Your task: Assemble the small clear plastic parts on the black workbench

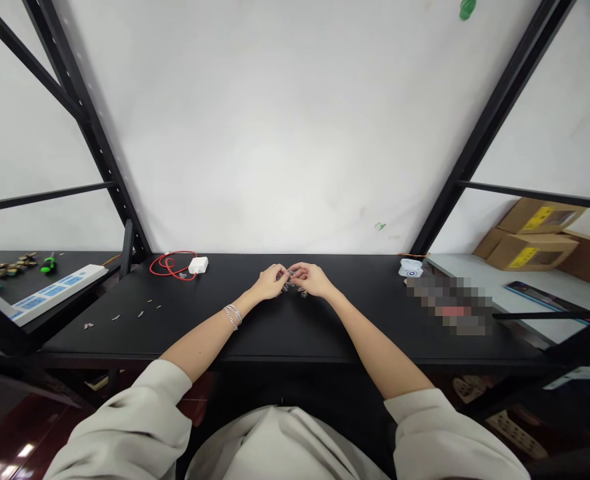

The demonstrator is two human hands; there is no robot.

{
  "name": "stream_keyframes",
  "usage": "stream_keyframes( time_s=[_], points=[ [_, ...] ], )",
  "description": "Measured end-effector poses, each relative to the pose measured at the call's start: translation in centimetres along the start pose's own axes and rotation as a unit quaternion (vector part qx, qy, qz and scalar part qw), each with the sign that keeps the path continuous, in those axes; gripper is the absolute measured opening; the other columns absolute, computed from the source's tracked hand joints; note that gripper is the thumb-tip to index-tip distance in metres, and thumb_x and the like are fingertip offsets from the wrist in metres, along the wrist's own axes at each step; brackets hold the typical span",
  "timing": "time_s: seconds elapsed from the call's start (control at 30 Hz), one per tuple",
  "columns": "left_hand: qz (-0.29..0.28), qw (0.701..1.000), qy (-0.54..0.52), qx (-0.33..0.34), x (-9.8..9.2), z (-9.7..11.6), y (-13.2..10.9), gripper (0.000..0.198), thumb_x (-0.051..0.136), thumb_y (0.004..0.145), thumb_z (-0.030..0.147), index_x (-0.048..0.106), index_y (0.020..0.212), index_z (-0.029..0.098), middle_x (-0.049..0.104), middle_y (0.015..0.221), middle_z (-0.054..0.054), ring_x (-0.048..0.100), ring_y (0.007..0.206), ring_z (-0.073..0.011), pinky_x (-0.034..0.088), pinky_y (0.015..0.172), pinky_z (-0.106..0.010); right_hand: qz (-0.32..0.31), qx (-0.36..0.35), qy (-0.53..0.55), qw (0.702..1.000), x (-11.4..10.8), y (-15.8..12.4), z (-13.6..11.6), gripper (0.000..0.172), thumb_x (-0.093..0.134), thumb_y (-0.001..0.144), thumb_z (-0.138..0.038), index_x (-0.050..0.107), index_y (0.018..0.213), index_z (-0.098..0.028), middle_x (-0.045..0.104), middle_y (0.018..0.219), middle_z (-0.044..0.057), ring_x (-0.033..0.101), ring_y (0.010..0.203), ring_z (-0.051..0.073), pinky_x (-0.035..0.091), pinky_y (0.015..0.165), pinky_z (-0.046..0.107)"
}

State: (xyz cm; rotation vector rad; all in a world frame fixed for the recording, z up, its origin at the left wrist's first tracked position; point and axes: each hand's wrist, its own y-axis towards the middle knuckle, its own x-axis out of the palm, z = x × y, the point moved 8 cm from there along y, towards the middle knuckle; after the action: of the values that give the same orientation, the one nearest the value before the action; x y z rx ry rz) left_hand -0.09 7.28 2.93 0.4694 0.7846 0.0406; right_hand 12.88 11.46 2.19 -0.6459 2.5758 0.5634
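Note:
Near the middle of the black table (pixel 295 333), my left hand (pixel 271 283) and my right hand (pixel 313 279) meet over a small grey assembly of parts (pixel 291 283). Fingers of both hands pinch it from either side, just above the tabletop. Its lower bits show below the fingertips; the rest is hidden, and its exact kind is too small to tell. Several tiny loose pieces (pixel 116 317) lie on the table to the left of my left forearm.
A white charger (pixel 198 265) with a red cable (pixel 167 265) sits at the back left. At the back right stands a small white case (pixel 411 268), with a blurred-out item in front. Left is a power strip (pixel 59 293) and green screwdriver (pixel 49 263); cardboard boxes (pixel 535 252) are right.

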Motion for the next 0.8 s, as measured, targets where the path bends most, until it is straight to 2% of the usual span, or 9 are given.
stream_keyframes(
  time_s=[0.3,0.57,0.8],
  points=[
    [0.000,0.999,0.010,-0.034,-0.2,-0.2,0.0,0.030,0.047,0.094,0.039,0.062,0.077,0.018,0.065,0.094,-0.005,0.061,0.092,-0.0180,0.047,0.090,-0.035,0.059,-0.016,-0.029,0.998,-1.2,0.0,-0.5,0.006,0.070,0.076,-0.018,0.068,0.081,-0.017,0.072,0.077,0.006,0.069,0.068,0.017,0.056,0.061,0.027],
    [-0.026,0.999,0.008,-0.030,-0.1,0.4,-0.2,0.043,0.042,0.097,0.042,0.068,0.072,0.018,0.066,0.096,-0.005,0.063,0.097,-0.0187,0.047,0.095,-0.034,0.060,-0.016,-0.016,0.998,-1.3,0.0,-0.6,0.007,0.062,0.083,-0.021,0.067,0.083,-0.016,0.072,0.073,0.005,0.068,0.062,0.016,0.054,0.059,0.026],
    [-0.010,1.000,0.024,-0.011,-0.1,0.2,-0.1,0.036,0.048,0.094,0.044,0.071,0.082,0.019,0.066,0.098,-0.006,0.063,0.094,-0.0183,0.048,0.089,-0.032,0.057,-0.013,-0.051,0.997,-1.3,-0.1,-0.8,0.014,0.058,0.089,-0.024,0.066,0.080,-0.017,0.071,0.072,0.005,0.067,0.062,0.016,0.053,0.059,0.025]
  ],
)
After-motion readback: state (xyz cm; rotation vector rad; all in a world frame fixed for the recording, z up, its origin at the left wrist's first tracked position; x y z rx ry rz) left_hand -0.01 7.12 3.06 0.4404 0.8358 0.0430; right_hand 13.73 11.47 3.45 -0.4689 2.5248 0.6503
